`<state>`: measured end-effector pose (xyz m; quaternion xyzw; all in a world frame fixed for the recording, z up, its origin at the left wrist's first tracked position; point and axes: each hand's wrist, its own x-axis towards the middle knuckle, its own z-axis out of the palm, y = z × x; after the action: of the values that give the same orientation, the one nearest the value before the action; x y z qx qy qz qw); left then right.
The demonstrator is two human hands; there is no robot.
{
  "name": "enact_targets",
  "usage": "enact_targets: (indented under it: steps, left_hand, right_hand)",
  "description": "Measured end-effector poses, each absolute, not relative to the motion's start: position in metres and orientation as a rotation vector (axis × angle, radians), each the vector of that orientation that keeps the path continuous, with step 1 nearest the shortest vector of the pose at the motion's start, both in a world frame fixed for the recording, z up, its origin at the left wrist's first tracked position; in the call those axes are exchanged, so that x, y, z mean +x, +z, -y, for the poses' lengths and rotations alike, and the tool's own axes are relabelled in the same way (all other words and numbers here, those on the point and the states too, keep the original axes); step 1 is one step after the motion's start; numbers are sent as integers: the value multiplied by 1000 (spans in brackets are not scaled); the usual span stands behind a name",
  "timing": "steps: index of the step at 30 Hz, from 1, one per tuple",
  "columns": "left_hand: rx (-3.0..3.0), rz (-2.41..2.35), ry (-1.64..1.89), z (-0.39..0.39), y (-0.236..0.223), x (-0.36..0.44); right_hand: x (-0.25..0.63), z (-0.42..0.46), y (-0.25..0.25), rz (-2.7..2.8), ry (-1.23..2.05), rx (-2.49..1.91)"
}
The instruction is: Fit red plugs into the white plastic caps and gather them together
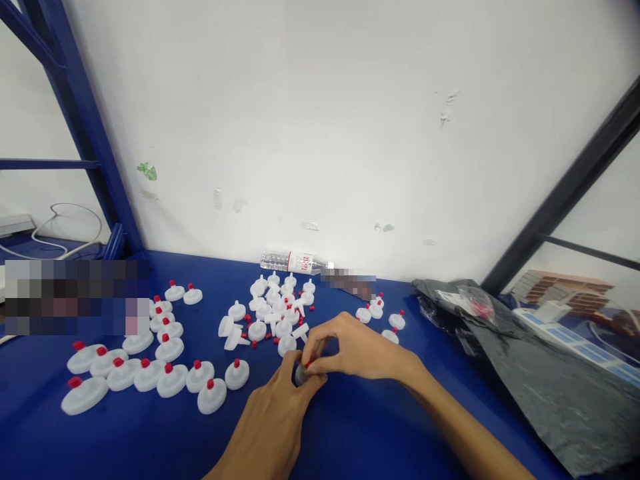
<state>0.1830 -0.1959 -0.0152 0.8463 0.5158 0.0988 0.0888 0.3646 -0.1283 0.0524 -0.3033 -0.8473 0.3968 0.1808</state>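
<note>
Near the front middle of the blue table, my left hand is closed round a white nozzle lid, mostly covered by the fingers. My right hand pinches a small red cap at the top of that lid. Just beyond my hands lies a loose heap of white nozzle lids with bare spouts, and small red caps are scattered among them. To the left, rows of white lids with red caps on their spouts stand upright. A few more capped lids sit right of my right hand.
A clear plastic bottle lies on its side by the white wall. A large black plastic bag covers the table's right side. Blue metal frame posts rise at the left, with a white cable behind.
</note>
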Motion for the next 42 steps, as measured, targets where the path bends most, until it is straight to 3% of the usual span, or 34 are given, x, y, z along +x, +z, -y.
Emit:
enact_targets:
  steps: [8, 15, 42]
  left_hand:
    - [2468, -1547, 541, 199, -24, 179]
    - [2490, -1514, 568, 200, -26, 179]
    - [2486, -1513, 528, 204, -17, 182]
  right_hand:
    - [389, 124, 80, 2295, 867, -982]
    - [462, 104, 102, 2197, 452, -1505]
    - [476, 87, 76, 2328, 345, -1895]
